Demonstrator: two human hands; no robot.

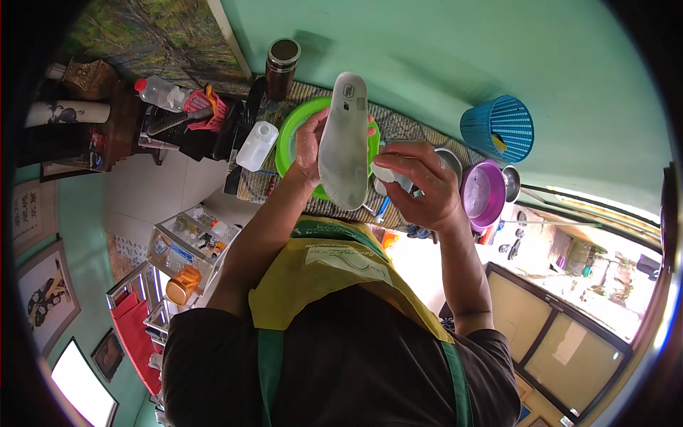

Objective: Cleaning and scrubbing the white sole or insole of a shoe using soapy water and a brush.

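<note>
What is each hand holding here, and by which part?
Left hand: an insole, by its middle, from behind. Right hand: a small white piece, in the fingers, which partly cover it.

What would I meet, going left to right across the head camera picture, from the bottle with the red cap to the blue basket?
Red-capped bottle → white plastic bottle → pale grey insole → small white piece → blue basket.

You appear to be in a home (a well-filled, lived-in room): framed pictures (54,299) hang on the green walls (441,43) around you, and your cloth-covered bench (306,91) carries a green plastic basin (286,139) and a brown flask (280,78).
</note>
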